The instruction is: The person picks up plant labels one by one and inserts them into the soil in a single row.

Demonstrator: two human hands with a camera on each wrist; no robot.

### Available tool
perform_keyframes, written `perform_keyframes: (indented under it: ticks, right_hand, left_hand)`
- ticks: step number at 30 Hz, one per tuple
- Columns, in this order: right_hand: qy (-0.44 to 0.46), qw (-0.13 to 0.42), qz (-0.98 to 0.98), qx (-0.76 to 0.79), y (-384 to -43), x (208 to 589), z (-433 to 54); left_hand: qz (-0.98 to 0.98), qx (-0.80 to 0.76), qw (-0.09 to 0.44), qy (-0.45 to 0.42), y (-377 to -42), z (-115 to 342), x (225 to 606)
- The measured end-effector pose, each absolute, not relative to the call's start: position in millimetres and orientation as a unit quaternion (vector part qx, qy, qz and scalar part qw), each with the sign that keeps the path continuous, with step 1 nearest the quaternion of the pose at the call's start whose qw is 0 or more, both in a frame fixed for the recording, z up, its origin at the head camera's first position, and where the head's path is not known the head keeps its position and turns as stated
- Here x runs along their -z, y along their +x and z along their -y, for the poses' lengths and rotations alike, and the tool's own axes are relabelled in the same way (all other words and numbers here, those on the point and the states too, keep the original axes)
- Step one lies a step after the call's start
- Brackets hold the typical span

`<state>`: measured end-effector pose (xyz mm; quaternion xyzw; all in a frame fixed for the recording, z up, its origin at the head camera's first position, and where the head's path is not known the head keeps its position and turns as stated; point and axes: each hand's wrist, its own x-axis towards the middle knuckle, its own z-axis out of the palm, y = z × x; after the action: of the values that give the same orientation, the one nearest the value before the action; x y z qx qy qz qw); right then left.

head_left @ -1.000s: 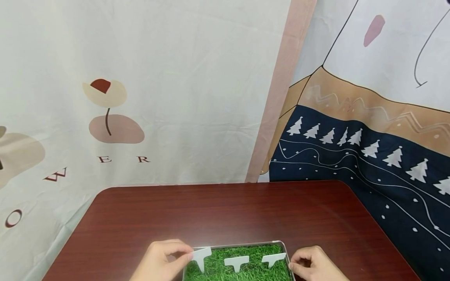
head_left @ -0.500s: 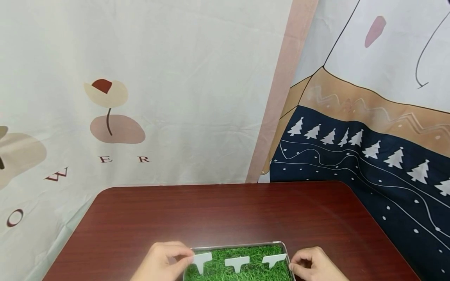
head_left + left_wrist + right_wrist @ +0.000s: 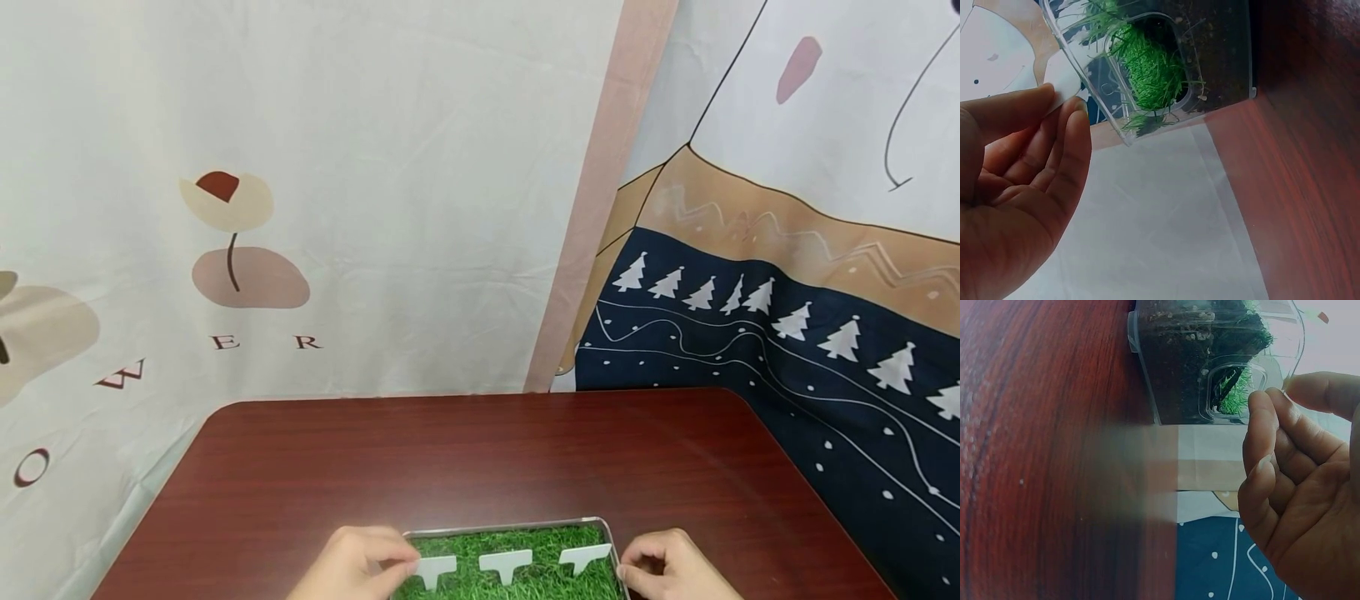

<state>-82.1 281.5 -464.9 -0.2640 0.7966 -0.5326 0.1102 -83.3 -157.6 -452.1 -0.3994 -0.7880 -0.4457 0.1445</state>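
My left hand [image 3: 356, 562] pinches one end of a white T-shaped plant label [image 3: 438, 565] between thumb and fingertips, and the label's stem points down into green grass [image 3: 540, 537]. The grass grows from dark soil [image 3: 1172, 369] inside a clear plastic box [image 3: 1235, 56]. Two more white labels, a middle one [image 3: 506, 563] and a right one [image 3: 585, 555], stand in the grass in a row with it. At the box's right edge, my right hand [image 3: 678, 567] pinches the rim with thumb and forefinger. The front of the box lies outside the head view.
The box stands on a dark red-brown wooden table [image 3: 480, 450] with rounded back corners. Behind it hangs a pale printed curtain [image 3: 420, 208], and to the right a navy cloth [image 3: 750, 350] with white trees.
The left hand has lowered the left label into the grass and shifted slightly right, bringing it about level with the other two. The right hand stays at the box's rim.
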Motion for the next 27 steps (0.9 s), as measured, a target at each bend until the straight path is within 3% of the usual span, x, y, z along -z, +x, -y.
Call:
perform_keyframes:
  ticks: [12, 27]
  right_hand:
    - [-0.263, 0.113, -0.795, 0.535, -82.2, 463.7, -282.4]
    - [-0.266, 0.113, -0.797, 0.531, -82.9, 465.1, -282.3]
  left_hand:
    - [0.761, 0.44, 0.165, -0.448, -86.3, 157.5, 457.8]
    - [0.789, 0.415, 0.167, -0.421, -83.0, 160.5, 454.1]
